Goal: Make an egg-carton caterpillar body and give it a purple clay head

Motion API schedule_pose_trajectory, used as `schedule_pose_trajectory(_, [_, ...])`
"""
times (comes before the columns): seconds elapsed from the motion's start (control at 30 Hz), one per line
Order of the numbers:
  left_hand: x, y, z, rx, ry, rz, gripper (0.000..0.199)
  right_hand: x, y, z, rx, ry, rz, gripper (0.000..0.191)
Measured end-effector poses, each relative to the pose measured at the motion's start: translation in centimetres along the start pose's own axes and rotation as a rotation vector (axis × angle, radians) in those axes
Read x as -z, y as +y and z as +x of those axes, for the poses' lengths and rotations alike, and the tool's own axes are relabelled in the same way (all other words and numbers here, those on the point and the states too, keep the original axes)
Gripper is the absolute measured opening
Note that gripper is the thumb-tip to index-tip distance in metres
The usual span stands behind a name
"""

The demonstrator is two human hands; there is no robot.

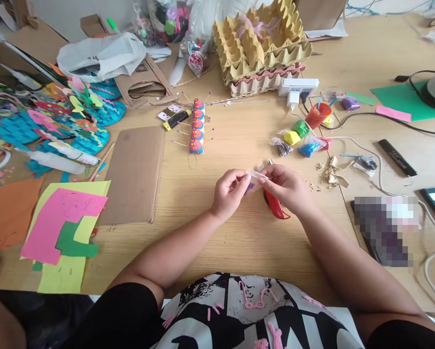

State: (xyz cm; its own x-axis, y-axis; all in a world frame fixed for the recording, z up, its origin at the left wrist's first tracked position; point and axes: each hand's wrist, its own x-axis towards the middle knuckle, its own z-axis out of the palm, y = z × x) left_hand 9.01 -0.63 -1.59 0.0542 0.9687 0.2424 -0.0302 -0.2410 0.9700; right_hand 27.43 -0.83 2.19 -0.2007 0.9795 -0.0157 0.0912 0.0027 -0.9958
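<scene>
My left hand and my right hand meet over the table, fingertips pinching the top edge of a small clear plastic bag. Something purple shows inside its lower part. Both hands are closed on the bag. Under my right hand lies a red-handled tool with a metal tip, partly hidden. Beyond my left hand stands a caterpillar figure, painted red, blue and white, with thin purple-tipped sticks out of its sides. To my right are small bags of coloured clay and a red cup.
Egg trays are stacked at the back beside a white power strip. A cardboard sheet and coloured paper lie left. Wood scraps, a black marker and cables lie right. Another person's arm shows lower left.
</scene>
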Motion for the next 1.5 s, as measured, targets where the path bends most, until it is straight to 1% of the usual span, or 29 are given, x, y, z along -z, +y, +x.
schedule_pose_trajectory(0.07, [-0.1,0.0,0.0,0.043,0.001,-0.055,0.047,-0.4,0.4,-0.1,-0.02,0.033,0.05,0.049])
schedule_pose_trajectory(0.13, [-0.2,0.1,0.1,0.09,-0.011,-0.093,0.048,-0.6,0.6,-0.1,-0.012,0.06,0.03,0.046])
schedule_pose_trajectory(0.2, [-0.1,0.3,0.1,0.117,-0.03,-0.091,0.048,-0.6,0.7,-0.1,-0.005,0.056,0.001,0.043])
schedule_pose_trajectory(0.3, [0.1,0.5,0.2,0.088,-0.036,-0.034,0.047,-0.6,0.6,-0.1,-0.044,0.037,0.052,0.045])
schedule_pose_trajectory(0.43, [0.3,0.4,0.2,0.029,0.016,-0.011,0.047,-1.2,0.6,-0.1,-0.105,0.065,0.118,0.052])
schedule_pose_trajectory(0.53, [0.3,0.1,0.1,-0.01,0.048,0.019,0.045,-1.5,0.5,-0.2,-0.073,0.112,0.112,0.052])
schedule_pose_trajectory(0.6, [0.3,0.0,0.0,0.028,0.03,-0.003,0.042,-1.5,0.4,-0.3,-0.03,0.12,0.056,0.049])
schedule_pose_trajectory(0.7, [0.3,-0.1,-0.1,0.1,-0.04,-0.049,0.038,-1.4,0.3,-0.4,0.003,0.12,-0.048,0.046])
schedule_pose_trajectory(0.77, [0.3,-0.1,-0.1,0.101,-0.073,-0.065,0.036,-1.5,0.4,-0.4,-0.009,0.122,-0.034,0.047])
schedule_pose_trajectory(0.87, [0.4,-0.1,0.0,0.095,-0.047,-0.103,0.035,-1.7,0.4,-0.4,-0.044,0.098,0.062,0.05])
schedule_pose_trajectory(0.93, [0.4,-0.2,-0.1,0.102,-0.018,-0.108,0.036,-1.7,0.4,-0.4,-0.042,0.09,0.09,0.051])
schedule_pose_trajectory(1.0, [0.3,-0.4,-0.1,0.123,-0.01,-0.113,0.037,-1.6,0.2,-0.4,-0.023,0.094,0.083,0.051])
schedule_pose_trajectory(1.1, [0.4,-0.6,0.0,0.15,-0.033,-0.122,0.036,-1.3,-0.1,-0.3,-0.001,0.08,0.032,0.051])
schedule_pose_trajectory(1.2, [0.5,-0.6,0.1,0.108,-0.055,-0.089,0.032,-1.3,0.0,-0.2,-0.017,0.031,0.025,0.051])
schedule_pose_trajectory(1.3, [0.5,-0.6,0.3,0.059,-0.026,-0.075,0.034,-1.5,0.3,-0.2,-0.029,0.023,0.076,0.052])
schedule_pose_trajectory(1.4, [0.3,-0.4,0.2,0.108,-0.026,-0.11,0.039,-1.4,0.5,-0.1,0.005,0.075,0.022,0.051])
schedule_pose_trajectory(1.47, [0.2,-0.3,0.1,0.152,-0.04,-0.136,0.04,-1.3,0.6,-0.1,-0.007,0.064,0.021,0.051])
schedule_pose_trajectory(1.5, [0.2,-0.2,0.0,0.151,-0.037,-0.133,0.039,-1.1,0.6,0.0,-0.026,0.041,0.045,0.05])
